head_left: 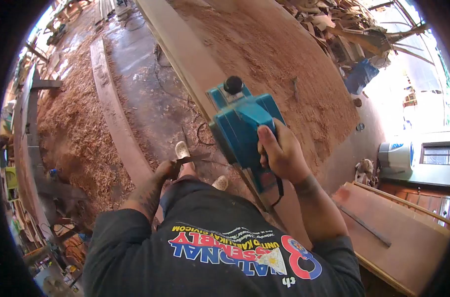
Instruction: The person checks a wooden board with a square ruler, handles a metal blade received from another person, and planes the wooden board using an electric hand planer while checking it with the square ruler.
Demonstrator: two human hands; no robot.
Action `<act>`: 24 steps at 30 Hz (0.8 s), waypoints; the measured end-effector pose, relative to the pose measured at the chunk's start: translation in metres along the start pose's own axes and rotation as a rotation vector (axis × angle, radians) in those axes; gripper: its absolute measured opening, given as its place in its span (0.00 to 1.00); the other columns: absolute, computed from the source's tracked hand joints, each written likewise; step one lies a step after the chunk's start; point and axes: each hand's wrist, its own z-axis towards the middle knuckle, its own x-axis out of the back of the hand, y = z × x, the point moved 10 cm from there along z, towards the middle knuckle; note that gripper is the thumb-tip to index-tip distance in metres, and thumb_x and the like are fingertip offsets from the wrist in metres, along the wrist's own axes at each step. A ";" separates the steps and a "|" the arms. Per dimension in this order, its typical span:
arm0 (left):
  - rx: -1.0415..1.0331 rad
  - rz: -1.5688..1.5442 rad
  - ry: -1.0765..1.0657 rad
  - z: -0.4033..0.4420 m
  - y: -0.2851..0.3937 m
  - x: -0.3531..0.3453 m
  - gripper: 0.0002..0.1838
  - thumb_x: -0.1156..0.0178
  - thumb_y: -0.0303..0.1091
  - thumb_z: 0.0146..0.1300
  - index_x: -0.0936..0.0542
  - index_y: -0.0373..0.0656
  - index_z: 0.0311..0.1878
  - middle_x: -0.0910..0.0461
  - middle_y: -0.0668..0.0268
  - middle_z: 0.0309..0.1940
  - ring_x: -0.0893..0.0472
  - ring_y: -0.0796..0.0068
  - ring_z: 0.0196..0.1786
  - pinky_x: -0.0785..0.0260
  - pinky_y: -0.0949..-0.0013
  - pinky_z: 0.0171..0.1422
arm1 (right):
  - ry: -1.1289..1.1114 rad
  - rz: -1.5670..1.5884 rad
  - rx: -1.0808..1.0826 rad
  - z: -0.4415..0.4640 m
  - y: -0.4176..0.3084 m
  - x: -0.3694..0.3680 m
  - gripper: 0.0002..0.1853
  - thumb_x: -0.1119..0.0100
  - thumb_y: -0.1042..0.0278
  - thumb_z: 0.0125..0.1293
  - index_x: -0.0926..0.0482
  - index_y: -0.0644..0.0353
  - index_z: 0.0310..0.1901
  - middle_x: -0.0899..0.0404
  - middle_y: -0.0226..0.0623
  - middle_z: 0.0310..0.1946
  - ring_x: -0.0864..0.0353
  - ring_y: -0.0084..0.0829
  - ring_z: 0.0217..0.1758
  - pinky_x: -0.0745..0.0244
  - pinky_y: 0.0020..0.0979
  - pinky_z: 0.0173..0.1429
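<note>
My right hand is wrapped round the rear handle of a teal electric planer with a round black front knob. The planer sits on a long wooden board that runs away from me, and a black cord hangs from its back. Lower and to the left, my left hand is closed at my side. A thin, dark, pointed strip sticks out of it; its exact kind is unclear.
Wood shavings cover the floor to the left, around another long plank. Reddish sawdust spreads to the right. Scrap wood is heaped at the far right. A metal bar lies on a wooden panel near my right elbow.
</note>
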 end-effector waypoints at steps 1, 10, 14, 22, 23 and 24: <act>0.014 -0.001 0.004 -0.002 -0.002 0.004 0.22 0.36 0.54 0.63 0.11 0.41 0.39 0.13 0.47 0.34 0.12 0.46 0.41 0.21 0.48 0.50 | 0.003 -0.001 0.015 0.015 -0.005 -0.004 0.24 0.50 0.43 0.81 0.26 0.60 0.43 0.25 0.30 0.26 0.24 0.21 0.23 0.28 0.26 0.28; 0.097 -0.135 0.004 -0.008 -0.023 0.057 0.20 0.35 0.53 0.64 0.10 0.44 0.38 0.12 0.50 0.34 0.11 0.50 0.42 0.20 0.50 0.50 | -0.016 0.009 0.083 0.145 -0.063 -0.044 0.27 0.50 0.38 0.80 0.27 0.60 0.43 0.26 0.31 0.25 0.24 0.21 0.20 0.27 0.29 0.25; 0.095 -0.004 0.062 0.014 -0.045 0.075 0.22 0.35 0.55 0.64 0.10 0.44 0.42 0.12 0.50 0.36 0.11 0.48 0.43 0.20 0.51 0.52 | -0.012 0.031 0.094 0.203 -0.085 -0.060 0.28 0.48 0.38 0.79 0.26 0.62 0.42 0.25 0.31 0.24 0.23 0.23 0.19 0.25 0.29 0.24; 0.135 -0.024 0.023 0.044 -0.064 0.130 0.25 0.38 0.58 0.65 0.10 0.44 0.45 0.12 0.49 0.39 0.12 0.46 0.47 0.21 0.49 0.57 | -0.025 0.032 0.122 0.321 -0.138 -0.094 0.29 0.48 0.38 0.78 0.26 0.65 0.42 0.24 0.33 0.24 0.22 0.24 0.19 0.24 0.30 0.23; 0.154 -0.032 0.006 0.045 -0.066 0.140 0.25 0.38 0.58 0.64 0.10 0.44 0.44 0.12 0.48 0.39 0.12 0.46 0.48 0.21 0.49 0.57 | -0.030 0.038 0.119 0.333 -0.145 -0.098 0.29 0.47 0.38 0.78 0.26 0.65 0.43 0.24 0.33 0.24 0.22 0.24 0.19 0.24 0.30 0.23; 0.173 -0.041 -0.013 0.047 -0.071 0.146 0.25 0.38 0.58 0.64 0.10 0.44 0.44 0.12 0.48 0.39 0.12 0.46 0.48 0.21 0.49 0.57 | -0.036 0.043 0.114 0.345 -0.151 -0.102 0.29 0.47 0.38 0.78 0.26 0.65 0.43 0.24 0.33 0.24 0.22 0.24 0.19 0.24 0.30 0.23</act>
